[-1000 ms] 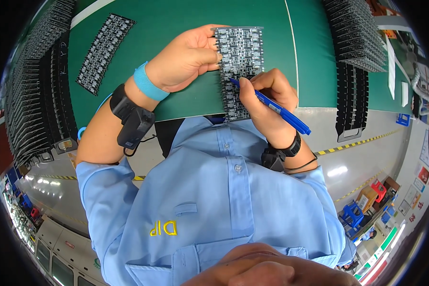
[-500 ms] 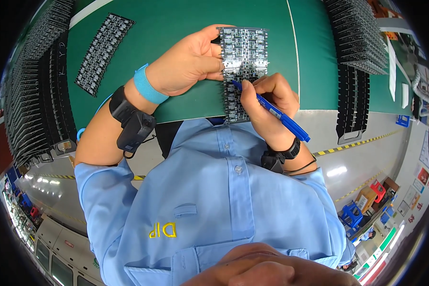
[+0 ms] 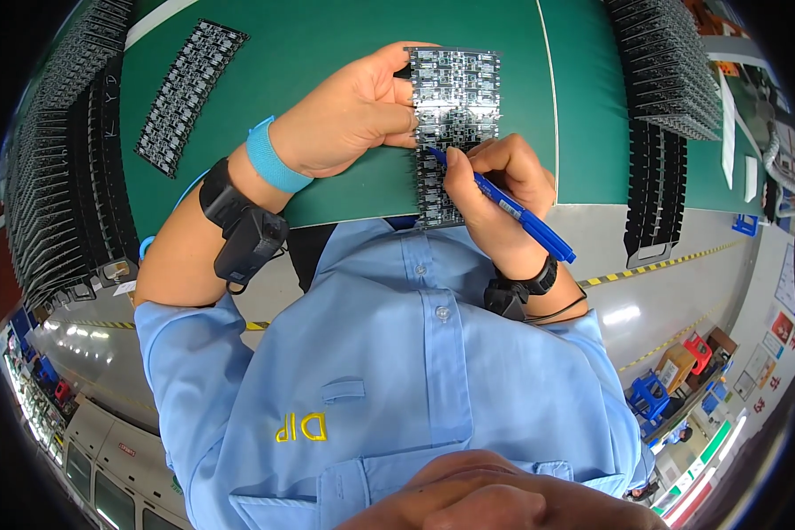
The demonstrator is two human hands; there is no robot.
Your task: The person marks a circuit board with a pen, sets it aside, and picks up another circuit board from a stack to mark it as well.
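Note:
A dark circuit board panel (image 3: 456, 93), covered in rows of small components, is held up over the near edge of the green table. My left hand (image 3: 349, 115) grips its left edge with closed fingers; a blue strap circles that wrist. In my right hand (image 3: 502, 190) is a blue marker pen (image 3: 528, 225), pinched by the fingers. Its tip points at the left middle of the panel; whether it touches cannot be made out. A second circuit board panel (image 3: 192, 97) lies slanted on the table, beyond my left forearm.
Racks packed with upright boards stand at the left (image 3: 53, 194) and right (image 3: 667, 79), each beside a black slotted frame. The green table mat (image 3: 327, 31) has a white line along its right part. Stools (image 3: 649, 395) and a bench are farther off at lower right.
The held panel sits very slightly higher and to the right in the picture, and the one on the table slightly left. Both hands keep nearly the same pose and hold.

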